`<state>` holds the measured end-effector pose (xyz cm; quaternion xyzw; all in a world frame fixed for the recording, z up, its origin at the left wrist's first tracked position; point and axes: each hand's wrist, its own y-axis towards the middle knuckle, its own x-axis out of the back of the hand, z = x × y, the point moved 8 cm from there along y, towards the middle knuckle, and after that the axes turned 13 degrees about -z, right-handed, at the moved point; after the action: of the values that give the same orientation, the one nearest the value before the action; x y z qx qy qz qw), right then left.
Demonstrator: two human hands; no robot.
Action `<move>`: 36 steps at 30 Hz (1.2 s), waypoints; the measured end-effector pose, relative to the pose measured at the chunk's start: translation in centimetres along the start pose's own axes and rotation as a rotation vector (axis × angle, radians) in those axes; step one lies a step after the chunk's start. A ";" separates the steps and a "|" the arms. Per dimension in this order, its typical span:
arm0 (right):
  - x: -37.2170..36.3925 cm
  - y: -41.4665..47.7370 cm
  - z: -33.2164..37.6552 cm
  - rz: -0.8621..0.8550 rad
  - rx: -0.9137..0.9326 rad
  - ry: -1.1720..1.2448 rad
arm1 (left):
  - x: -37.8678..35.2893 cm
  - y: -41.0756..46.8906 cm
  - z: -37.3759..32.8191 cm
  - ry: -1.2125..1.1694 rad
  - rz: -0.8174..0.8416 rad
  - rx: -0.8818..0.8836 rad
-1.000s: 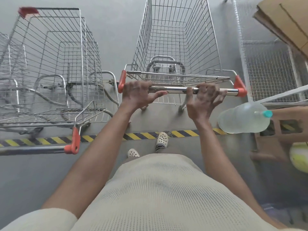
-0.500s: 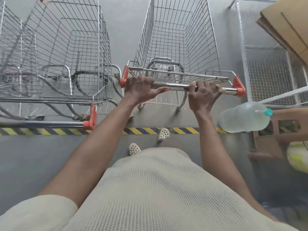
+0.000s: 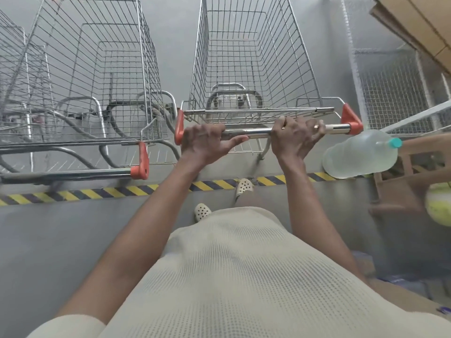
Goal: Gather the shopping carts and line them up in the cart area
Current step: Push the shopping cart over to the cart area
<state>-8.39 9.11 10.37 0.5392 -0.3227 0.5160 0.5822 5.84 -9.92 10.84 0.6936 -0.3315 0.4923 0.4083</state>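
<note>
An empty wire shopping cart (image 3: pixel 253 59) stands straight ahead of me, its metal handle bar (image 3: pixel 258 131) capped with orange ends. My left hand (image 3: pixel 207 145) grips the bar near its left end, thumb stretched along it. My right hand (image 3: pixel 296 136) is closed on the bar near the right end. A second empty cart (image 3: pixel 97 76) is parked just to the left, its orange-tipped handle (image 3: pixel 73 174) roughly level with mine. Part of a third cart (image 3: pixel 14 76) shows at the far left edge.
A yellow-and-black striped line (image 3: pixel 97 192) crosses the grey floor under the cart handles. On the right, a large water bottle (image 3: pixel 361 154) lies on a wooden rack (image 3: pixel 415 181), close to my cart's handle end. Wire mesh panels (image 3: pixel 390 93) and cardboard (image 3: pixel 419 23) are beyond.
The cart in my hands has rolled forward past the striped line. The left cart now sits alongside it, handles nearly level. Both hands kept their grip.
</note>
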 end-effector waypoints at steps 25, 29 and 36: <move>1.7 -4.2 0.8 -0.007 0.030 0.010 | 1.8 -4.3 1.7 -0.026 0.050 -0.128; 1.6 -3.8 0.4 -0.012 0.017 0.025 | 1.8 -4.2 1.3 -0.027 0.035 -0.139; 1.8 -2.2 -1.5 -0.029 -0.018 0.020 | 1.0 -4.1 -1.2 -0.024 0.076 -0.116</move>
<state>-6.11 11.28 11.11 0.5335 -0.3138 0.5100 0.5974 9.19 -7.11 10.99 0.6616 -0.3902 0.4792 0.4247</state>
